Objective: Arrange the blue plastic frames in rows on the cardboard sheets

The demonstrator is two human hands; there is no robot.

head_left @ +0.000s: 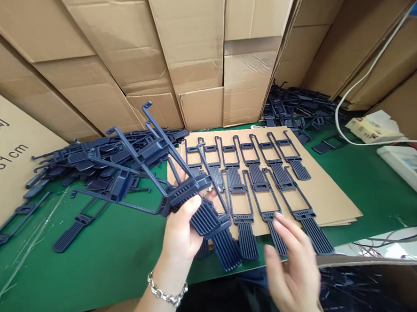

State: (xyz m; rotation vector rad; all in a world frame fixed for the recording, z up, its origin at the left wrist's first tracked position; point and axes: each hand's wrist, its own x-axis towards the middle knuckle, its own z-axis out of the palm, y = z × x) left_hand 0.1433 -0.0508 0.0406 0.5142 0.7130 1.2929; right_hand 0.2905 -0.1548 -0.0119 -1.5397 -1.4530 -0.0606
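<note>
Live from my end: the left hand [181, 229] is clamped around a splayed bundle of dark frames [204, 217], over the left side of the cardboard sheet [327, 201] on the green table [117, 263]. The right hand [295, 267], well apart, has its fingers loosely spread by the near row of frames [247, 238]; contact, I can't tell. I'd want a firm pinch on the ribbed ends, hooked arms clear, as they could snag. The left carton [43, 134] reads "x31cm" and "司"; the packet [376, 126] at right isn't legible.
</note>
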